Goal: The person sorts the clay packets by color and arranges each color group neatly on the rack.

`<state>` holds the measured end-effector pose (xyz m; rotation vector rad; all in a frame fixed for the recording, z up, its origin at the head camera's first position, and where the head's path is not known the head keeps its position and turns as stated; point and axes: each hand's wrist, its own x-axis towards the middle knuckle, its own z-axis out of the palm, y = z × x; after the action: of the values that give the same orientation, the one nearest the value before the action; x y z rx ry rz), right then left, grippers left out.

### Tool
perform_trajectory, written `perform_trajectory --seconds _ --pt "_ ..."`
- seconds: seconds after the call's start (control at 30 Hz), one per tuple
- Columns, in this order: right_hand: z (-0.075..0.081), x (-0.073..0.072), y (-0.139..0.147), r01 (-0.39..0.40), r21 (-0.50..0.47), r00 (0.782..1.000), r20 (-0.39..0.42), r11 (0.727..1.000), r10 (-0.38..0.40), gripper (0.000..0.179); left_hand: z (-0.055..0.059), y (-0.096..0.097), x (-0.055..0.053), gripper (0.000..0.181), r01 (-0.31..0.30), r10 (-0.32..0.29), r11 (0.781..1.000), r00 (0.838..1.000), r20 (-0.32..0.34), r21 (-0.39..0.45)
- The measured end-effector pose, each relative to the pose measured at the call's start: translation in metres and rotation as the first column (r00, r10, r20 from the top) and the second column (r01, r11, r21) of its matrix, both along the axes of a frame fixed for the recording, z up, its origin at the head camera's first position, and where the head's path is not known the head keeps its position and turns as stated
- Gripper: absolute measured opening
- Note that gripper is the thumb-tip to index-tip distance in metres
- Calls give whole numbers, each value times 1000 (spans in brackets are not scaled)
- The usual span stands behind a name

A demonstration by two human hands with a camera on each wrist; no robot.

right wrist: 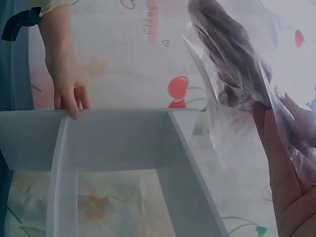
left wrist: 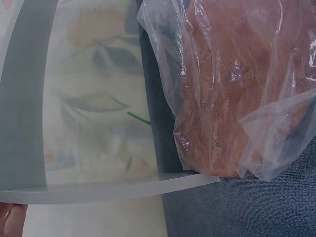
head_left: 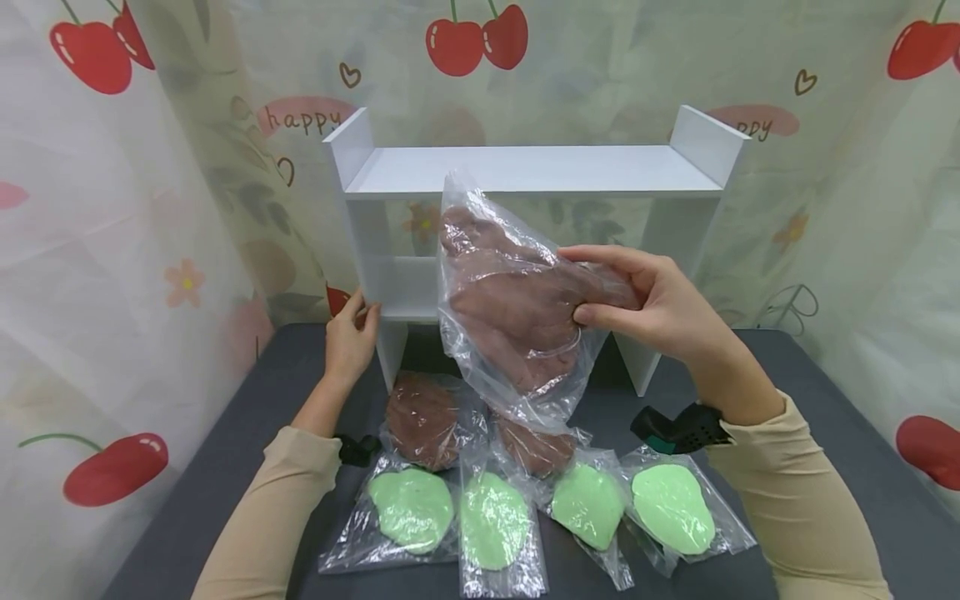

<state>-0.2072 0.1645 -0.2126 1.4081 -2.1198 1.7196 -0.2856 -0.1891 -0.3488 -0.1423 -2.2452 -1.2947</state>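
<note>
My right hand pinches a clear plastic bag with a brown clay-like lump inside, between thumb and fingers. The bag hangs in front of a white shelf. My left hand grips the shelf's left side panel, the thumb at its front edge; the right wrist view shows the fingers on that panel. Below the held bag, two more bagged brown lumps lie on the dark table, the right one partly covered by it. Nearer me lie several bagged light green lumps in a row.
The shelf stands on the dark grey table, with a raised end panel on each side of its top board. Patterned cloth with cherries encloses the back and sides. A thin cord hangs at the right rear.
</note>
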Motion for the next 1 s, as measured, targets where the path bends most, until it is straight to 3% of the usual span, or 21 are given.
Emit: perform_trajectory --seconds 0.17,0.33,0.57,1.0 --pt "10 -9 -9 118 -13 992 36 993 -117 53 0 0 -1 41 -1 1 1000 1000 12 1" --pt "16 -23 -22 208 -45 971 130 977 -201 52 -1 0 -1 43 4 -4 1000 1000 9 -5" --pt "26 -45 -42 262 -148 942 252 954 -220 52 0 1 1 45 4 -4 999 1000 6 -36" --pt "48 -74 -84 321 -181 918 300 929 -259 49 -1 -1 0 45 3 -3 999 1000 15 -54"
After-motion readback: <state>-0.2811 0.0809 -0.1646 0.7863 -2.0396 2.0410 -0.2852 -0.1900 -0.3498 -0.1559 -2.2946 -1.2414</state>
